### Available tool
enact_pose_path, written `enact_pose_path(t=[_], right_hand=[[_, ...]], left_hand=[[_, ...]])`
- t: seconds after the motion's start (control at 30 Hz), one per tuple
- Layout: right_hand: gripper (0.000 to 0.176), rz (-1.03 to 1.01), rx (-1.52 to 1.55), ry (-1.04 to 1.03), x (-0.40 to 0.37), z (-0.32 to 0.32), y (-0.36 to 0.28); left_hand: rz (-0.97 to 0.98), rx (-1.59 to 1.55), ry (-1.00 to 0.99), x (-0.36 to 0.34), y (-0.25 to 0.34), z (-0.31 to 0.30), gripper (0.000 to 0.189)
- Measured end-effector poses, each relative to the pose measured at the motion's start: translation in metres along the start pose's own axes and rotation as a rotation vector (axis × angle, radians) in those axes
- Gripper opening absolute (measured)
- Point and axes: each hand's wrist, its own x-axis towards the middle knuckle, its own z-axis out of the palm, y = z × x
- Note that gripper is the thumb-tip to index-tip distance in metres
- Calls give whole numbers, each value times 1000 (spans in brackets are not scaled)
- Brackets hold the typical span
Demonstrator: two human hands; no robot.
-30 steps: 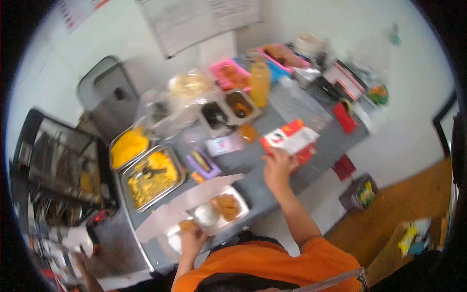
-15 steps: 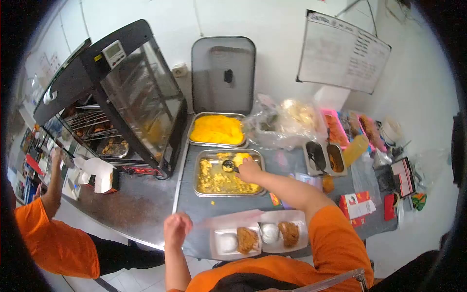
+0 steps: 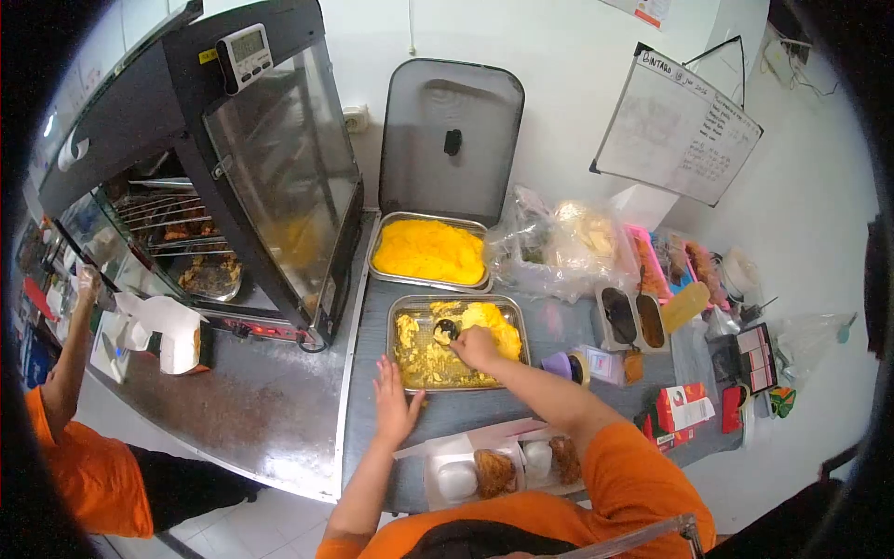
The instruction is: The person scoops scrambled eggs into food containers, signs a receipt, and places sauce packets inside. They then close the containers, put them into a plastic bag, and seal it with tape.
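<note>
My right hand (image 3: 478, 349) is closed round the handle of a small black scoop (image 3: 447, 328), whose bowl is over the near metal tray (image 3: 428, 388). Yellow scrambled egg (image 3: 494, 326) is heaped at the tray's right side, with scattered bits over the rest. My left hand (image 3: 397, 410) lies with fingers stretched out by the tray's front left corner, holding nothing. Below it stand two paper boxes (image 3: 430, 484) side by side. Each has a white rice mound (image 3: 456, 481) and a brown fried chicken piece (image 3: 494, 473); my body partly covers them.
A fuller tray of yellow egg (image 3: 431, 252) sits behind, its grey lid (image 3: 451, 140) against the wall. At left are a black warming cabinet (image 3: 270, 186) and a co-worker's orange sleeve (image 3: 93, 475). A plastic bag (image 3: 559, 238), sauce containers (image 3: 619, 317) and red boxes (image 3: 680, 410) fill the right.
My left hand has moved forward from beside the boxes to the tray's corner and spread its fingers. The scoop stays in my right hand; egg is now heaped farther right. The view has shifted.
</note>
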Motion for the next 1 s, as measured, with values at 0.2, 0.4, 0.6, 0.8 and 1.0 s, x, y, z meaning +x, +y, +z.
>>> enact_pose_path(t=[0.2,0.4,0.6,0.8,1.0], right_hand=[[11,-179,-696,360,-18,-37,-7],[14,-70,-778,-78,2,17,24],[18,-52,-677,-311,-5,-4,-17],[19,39,-779,55,6,-7,-6],[18,-66,-707,-251,9,7,-9]], left_hand=[[-3,23,76,-5,1,2,78],[103,-115,251,-3,-15,10,78],[133,-191,285,-4,-19,10,77],[144,-225,285,-2,-30,12,75],[98,-277,295,1,-23,9,75]])
